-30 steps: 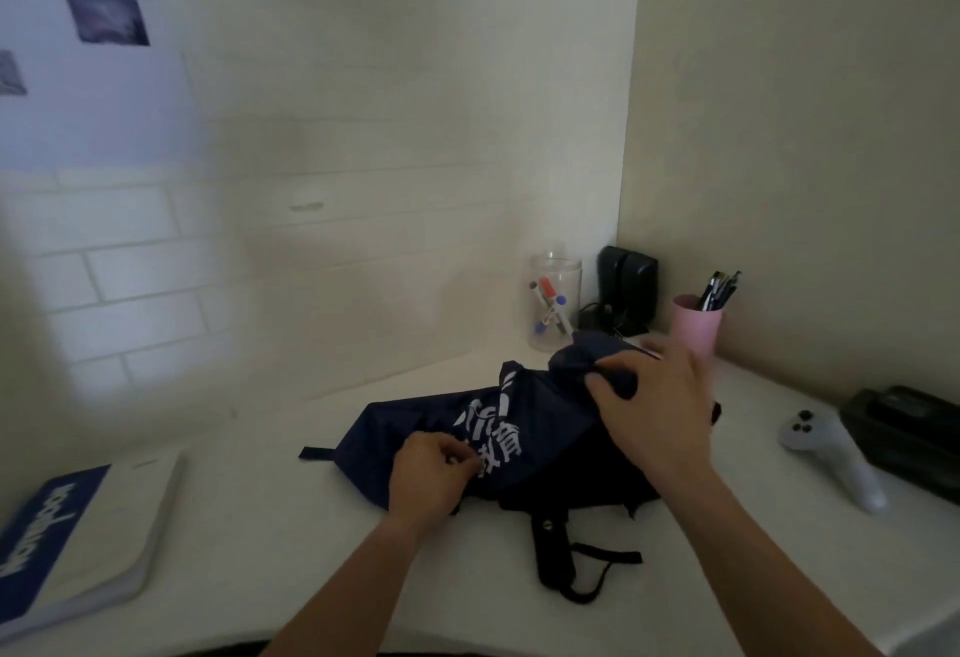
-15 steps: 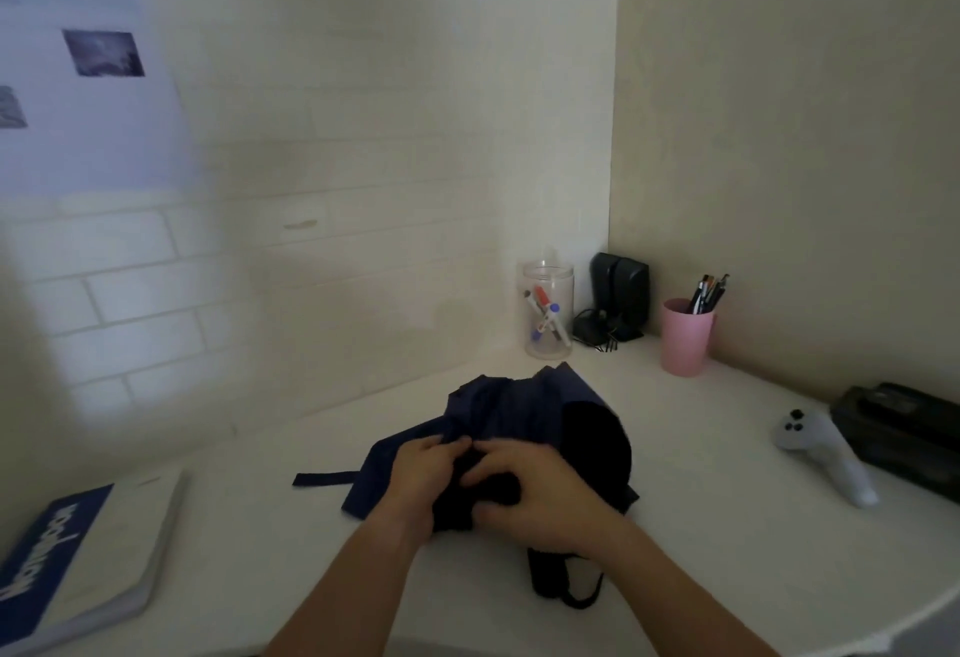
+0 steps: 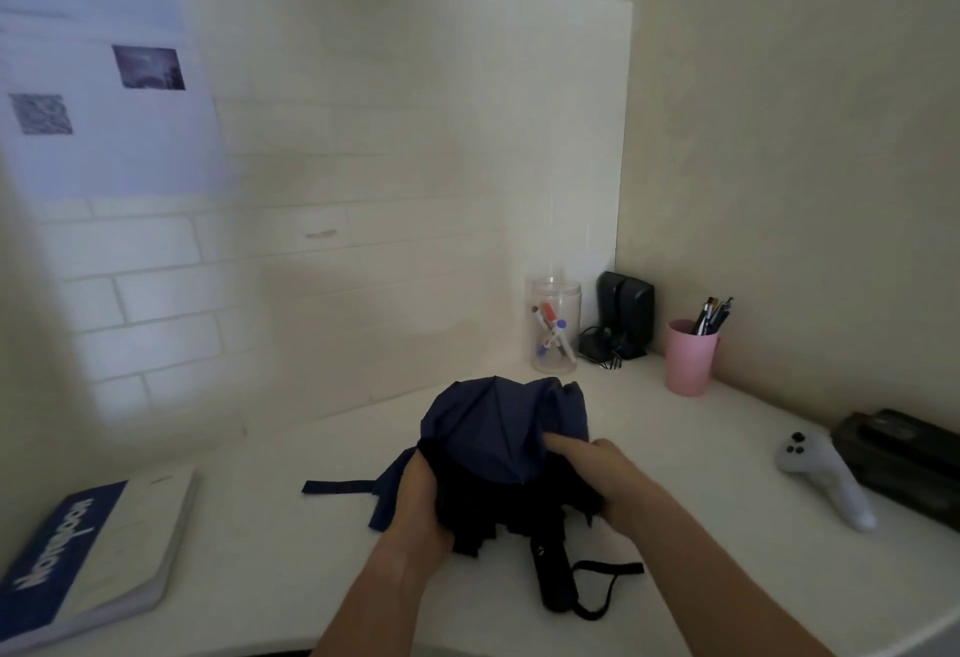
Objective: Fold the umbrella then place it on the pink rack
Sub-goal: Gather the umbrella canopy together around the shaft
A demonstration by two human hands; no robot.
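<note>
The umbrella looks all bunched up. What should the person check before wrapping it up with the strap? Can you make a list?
1. Both hands on the cloth: ok. The left hand and right hand both grip the umbrella.
2. Cloth gathered neatly: not ok, it sits in a loose bunch.
3. Closing strap free to reach: ok, it lies flat on the table, to the left.
4. Handle clear of the cloth: ok, it sticks out toward the person.
5. Shaft pushed fully in: cannot tell, cloth hides it.
6. Pink rack nearby: cannot tell, none is in view.
</note>
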